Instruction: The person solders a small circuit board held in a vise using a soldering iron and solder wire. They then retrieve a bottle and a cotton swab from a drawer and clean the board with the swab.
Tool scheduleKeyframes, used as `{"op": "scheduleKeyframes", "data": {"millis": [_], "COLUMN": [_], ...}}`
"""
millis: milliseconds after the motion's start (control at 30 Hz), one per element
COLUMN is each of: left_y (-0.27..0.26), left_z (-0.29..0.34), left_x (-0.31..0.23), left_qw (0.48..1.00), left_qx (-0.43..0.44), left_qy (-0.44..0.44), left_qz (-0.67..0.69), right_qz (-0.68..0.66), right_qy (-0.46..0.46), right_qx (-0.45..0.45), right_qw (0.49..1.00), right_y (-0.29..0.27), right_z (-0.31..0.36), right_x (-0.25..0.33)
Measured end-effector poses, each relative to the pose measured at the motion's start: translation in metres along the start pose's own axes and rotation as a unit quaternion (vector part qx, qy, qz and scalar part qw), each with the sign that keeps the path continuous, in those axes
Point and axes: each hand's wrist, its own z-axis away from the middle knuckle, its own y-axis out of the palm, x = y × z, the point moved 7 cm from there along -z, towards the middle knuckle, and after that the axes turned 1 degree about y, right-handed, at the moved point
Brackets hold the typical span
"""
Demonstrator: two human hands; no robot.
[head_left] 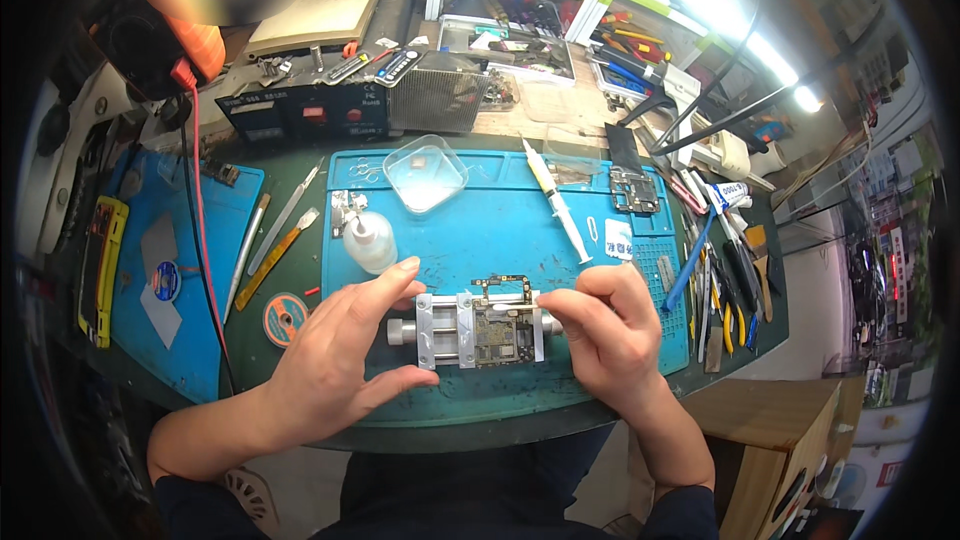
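A metal clamp fixture (pixel 425 332) with a round knob at each end stands near the front of the blue work mat (pixel 420 240). Gripped in it is a small dark circuit board (pixel 495 342), whose narrow upper part sticks out past the far side. My right hand (pixel 618 335) pinches a thin stick with a white tip, apparently a cotton swab (pixel 508 307), and its tip lies over the board's upper part. Around the clamp's left end my left hand (pixel 345 345) is open, thumb and fingers spread; the thumb tip is by the clamp's near corner, contact unclear.
Behind my left hand stands a clear dispenser bottle (pixel 371 243). Farther back are a clear plastic dish (pixel 425 173) and a syringe (pixel 557 202). Pliers (pixel 735 325) and tweezers crowd the right; a solder-wire spool (pixel 286 320) and a brush (pixel 283 252) lie left.
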Motion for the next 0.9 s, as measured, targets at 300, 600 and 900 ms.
{"op": "scheduleKeyframes", "data": {"millis": [300, 600, 900], "left_y": [0.0013, 0.0031, 0.0026], "left_z": [0.0002, 0.0016, 0.0024], "left_x": [-0.0014, 0.0012, 0.0018], "left_qw": [1.0, 1.0, 1.0], "left_qx": [0.003, 0.021, 0.012], "left_qy": [-0.001, -0.002, 0.003], "left_qz": [-0.001, 0.0, 0.004], "right_qz": [-0.034, -0.036, -0.043], "right_qy": [0.001, 0.007, 0.004], "right_qx": [0.013, 0.022, 0.031], "right_qw": [0.999, 0.999, 0.999], "right_y": [0.0057, 0.0102, 0.0071], "right_z": [-0.0034, -0.0024, -0.0008], "right_x": [-0.0013, -0.0038, -0.0035]}}
